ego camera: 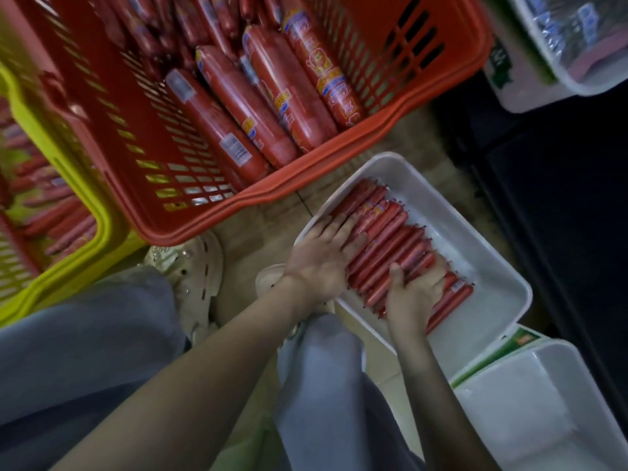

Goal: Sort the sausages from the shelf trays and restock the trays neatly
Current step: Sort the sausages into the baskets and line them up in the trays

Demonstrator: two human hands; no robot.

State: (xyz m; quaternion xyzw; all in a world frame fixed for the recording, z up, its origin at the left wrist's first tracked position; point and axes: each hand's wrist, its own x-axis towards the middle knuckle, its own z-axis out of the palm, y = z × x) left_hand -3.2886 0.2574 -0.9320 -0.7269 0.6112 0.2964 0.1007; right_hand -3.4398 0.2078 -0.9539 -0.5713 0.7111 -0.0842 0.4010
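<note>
From the head camera, looking down: a white tray (pixel 496 266) sits on the floor right of centre, just beside the person's knees, and holds a row of thin red sausages (pixel 390 232) lying side by side, running diagonally from near left to far right. Both hands are in this tray. The left hand (pixel 323 263) lies palm down on the left end of the row, its fingers (pixel 343 229) straight and slightly spread, resting flat on the sausages. The right hand (pixel 416 294) lies palm down on the near part of the row, its fingers laid over the sausages and close together, the thumb (pixel 396 271) standing apart toward the left hand. Neither hand pinches or lifts anything.

Beyond the tray, at far centre, a red basket (pixel 306 175) holds thick red sausages (pixel 258 107) with printed labels, stacked at a slant. On the left a yellow-green basket (pixel 85 205), touching the red one, holds more thin sausages (pixel 57 219), blurred. At near right stands a second white tray (pixel 543 402) with a green-edged card (pixel 503 351) tucked beside it. A third white tray (pixel 560 73) shows at far right. Grey trousers (pixel 85 351) and a pale shoe (pixel 197 263) fill the near left
</note>
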